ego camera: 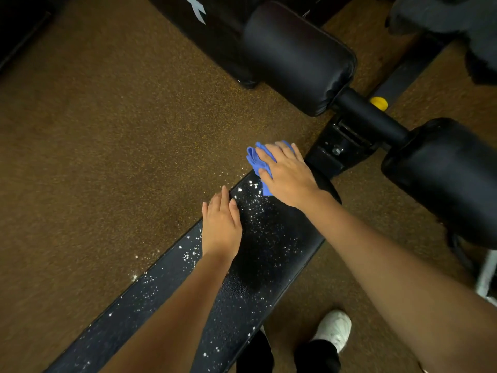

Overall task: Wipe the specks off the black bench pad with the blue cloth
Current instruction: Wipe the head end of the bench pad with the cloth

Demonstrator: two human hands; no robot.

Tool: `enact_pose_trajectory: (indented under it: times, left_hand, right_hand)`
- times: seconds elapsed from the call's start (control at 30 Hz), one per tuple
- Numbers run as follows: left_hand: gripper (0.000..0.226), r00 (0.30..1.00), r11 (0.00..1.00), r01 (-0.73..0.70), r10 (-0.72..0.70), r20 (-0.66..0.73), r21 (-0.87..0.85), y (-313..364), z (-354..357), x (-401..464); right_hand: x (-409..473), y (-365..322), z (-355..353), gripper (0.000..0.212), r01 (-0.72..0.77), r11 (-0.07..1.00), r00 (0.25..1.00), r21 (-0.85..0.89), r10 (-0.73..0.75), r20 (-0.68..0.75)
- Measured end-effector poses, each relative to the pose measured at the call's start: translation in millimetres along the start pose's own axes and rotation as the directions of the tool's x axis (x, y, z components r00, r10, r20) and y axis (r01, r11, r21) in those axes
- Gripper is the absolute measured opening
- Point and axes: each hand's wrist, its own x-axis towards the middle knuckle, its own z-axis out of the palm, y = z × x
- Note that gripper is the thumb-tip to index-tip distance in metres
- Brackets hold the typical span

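The black bench pad (271, 254) runs long and narrow from about seven o'clock up to one o'clock, and white specks (258, 211) lie scattered along most of it, thickest toward its far end and its left edge. The blue cloth (256, 160) sits bunched at that far end, at the one o'clock tip of the pad. The right hand (285, 176) lies flat on the cloth, fingers straight and spread, pressing it down rather than clutching it. From those fingers the bulk of the specks lies back toward seven o'clock, along the pad's long axis, so I judge the stroke should pull that way. The left hand (222, 227) rests open on the pad's left edge, fingers straight and together, holding nothing, steadying. A white shoe (333, 329) stands on the speckled brown floor (107, 157) beside the bench.
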Motion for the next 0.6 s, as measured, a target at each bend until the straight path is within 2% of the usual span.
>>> enact_pose_trajectory:
  times: [0.07, 0.23, 0.37, 0.43, 0.5, 0.6]
  left_hand:
    - [0.048, 1.000, 1.000, 0.000, 0.000, 0.006, -0.008, -0.3, -1.6, -0.1]
    - [0.047, 0.999, 1.000, -0.007, 0.008, -0.036, 0.013, 0.4, 2.1, -1.2]
    - [0.048, 0.999, 0.999, 0.024, -0.022, -0.045, 0.043, 2.6, 5.9, -0.9]
    - [0.048, 0.999, 0.999, 0.023, -0.022, -0.037, 0.037, 2.5, 5.1, -1.1]
    - [0.048, 0.999, 0.999, 0.019, -0.017, -0.030, 0.041, 2.7, 4.1, -2.0]
    - [0.048, 1.000, 0.998, 0.016, -0.014, -0.021, 0.067, 2.4, 3.8, -2.3]
  right_hand:
    - [-16.8, 15.9, -2.4, 0.050, 0.027, 0.999, 0.999, 0.045, -0.025, -0.031]
    - [-8.5, 20.0, 1.7, 0.057, -0.235, 0.972, 0.972, 0.011, 0.235, -0.005]
    - [-29.5, 12.1, 8.1, 0.060, -0.191, 0.981, 0.979, -0.031, 0.188, -0.083]
    - [-59.9, 13.0, 16.0, 0.059, -0.250, 0.968, 0.958, 0.014, 0.250, -0.142]
    - [-94.6, 0.1, 27.8, 0.060, -0.365, 0.930, 0.918, 0.052, 0.369, -0.144]
    - [-119.4, -8.2, 37.3, 0.061, -0.358, 0.934, 0.928, 0.014, 0.357, -0.110]
